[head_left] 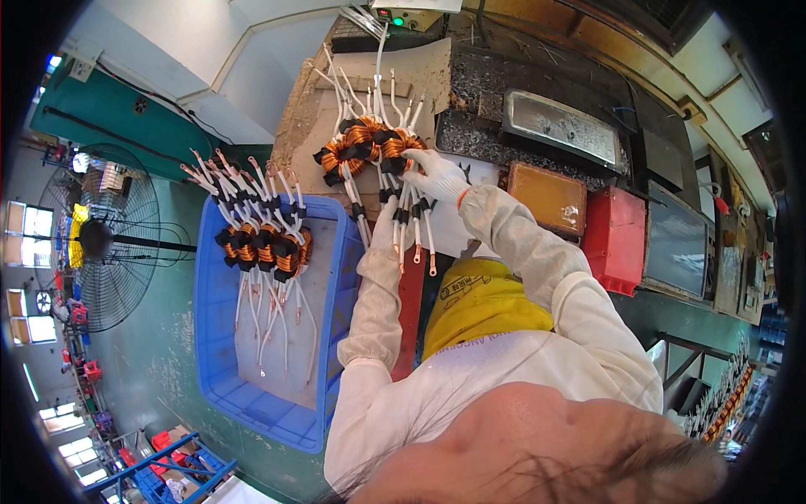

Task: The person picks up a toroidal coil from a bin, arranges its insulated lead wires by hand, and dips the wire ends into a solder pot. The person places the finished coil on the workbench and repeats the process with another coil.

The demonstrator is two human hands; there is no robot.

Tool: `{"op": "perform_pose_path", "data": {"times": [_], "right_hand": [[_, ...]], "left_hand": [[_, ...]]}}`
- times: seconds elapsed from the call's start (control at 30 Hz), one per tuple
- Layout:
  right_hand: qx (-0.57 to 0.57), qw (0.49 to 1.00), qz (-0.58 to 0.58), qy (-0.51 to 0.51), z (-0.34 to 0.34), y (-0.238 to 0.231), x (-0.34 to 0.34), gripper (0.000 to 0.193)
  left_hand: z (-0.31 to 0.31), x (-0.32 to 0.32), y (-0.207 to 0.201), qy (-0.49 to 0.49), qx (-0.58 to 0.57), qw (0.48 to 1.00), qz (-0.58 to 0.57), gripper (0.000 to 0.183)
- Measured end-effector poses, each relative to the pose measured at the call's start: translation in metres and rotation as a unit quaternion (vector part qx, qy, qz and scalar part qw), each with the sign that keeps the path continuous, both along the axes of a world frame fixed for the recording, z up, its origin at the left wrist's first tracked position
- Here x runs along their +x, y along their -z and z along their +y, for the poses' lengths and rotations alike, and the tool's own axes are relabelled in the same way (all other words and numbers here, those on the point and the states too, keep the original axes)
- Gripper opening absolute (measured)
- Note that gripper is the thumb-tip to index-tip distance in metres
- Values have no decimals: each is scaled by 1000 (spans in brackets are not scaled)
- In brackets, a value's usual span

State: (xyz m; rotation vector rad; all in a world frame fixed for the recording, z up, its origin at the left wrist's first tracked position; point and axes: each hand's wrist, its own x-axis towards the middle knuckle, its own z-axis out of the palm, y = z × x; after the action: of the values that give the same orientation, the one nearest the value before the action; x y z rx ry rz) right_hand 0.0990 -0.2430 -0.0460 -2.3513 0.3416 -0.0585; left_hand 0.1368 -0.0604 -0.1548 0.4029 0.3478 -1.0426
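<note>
Coil touched: wound copper coil, at the fingertips of the right grip, above the counter; resting or lifted, unclear.
Right grip: gloved, fingers curled onto the coil's near edge; I can't tell how firmly they press. Risk: slipping, if the smooth windings slide under glove fabric.
Left grip: gloved left hand, below the coil among hanging leads; fingers mostly hidden, so I can't tell whether it holds any.
Leads: white, copper-ended, fanning beyond and below both grips. Risk: snagging or bent ends, if one coil is pulled while its leads cross the others.
Neighbour coils: two more, left of the right grip, crowded close. Risk: getting dragged along, caused by that crowding.
Amber-topped block: right of the right grip, just beside the right sleeve. Risk: sleeve brushing it, if the elbow swings outward.
Silver-topped block: farther right of that grip; temperature unknown. Burn possible if hot.
Blue tub: left of both grips, more coils inside. Risk: tangling, if leads are dropped across leads.
</note>
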Motion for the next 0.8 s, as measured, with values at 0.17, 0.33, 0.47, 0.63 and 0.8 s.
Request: {"op": "perform_pose_path", "data": {"times": [0.17, 0.33, 0.47, 0.63, 0.8], "right_hand": [[60, 998, 30, 22, -13, -1, -35, 49], [84, 995, 30, 33, -17, 15, -46, 49], [105, 994, 24, 19, -12, 28, -46, 45], [119, 992, 39, 16, -25, 43, -48, 49], [214, 974, 13, 79, -26, 50, -51, 55]], "left_hand": [[11, -34, -52, 46, 209, 956, -200, 48], [7, -28, -83, 176, 528, 557, -616, 80], [-27, -14, -111, 302, 592, 474, -578, 94], [-46, 7, -112, 323, 592, 445, -590, 95], [-45, 12, -80, 288, 574, 478, -599, 79]]}}
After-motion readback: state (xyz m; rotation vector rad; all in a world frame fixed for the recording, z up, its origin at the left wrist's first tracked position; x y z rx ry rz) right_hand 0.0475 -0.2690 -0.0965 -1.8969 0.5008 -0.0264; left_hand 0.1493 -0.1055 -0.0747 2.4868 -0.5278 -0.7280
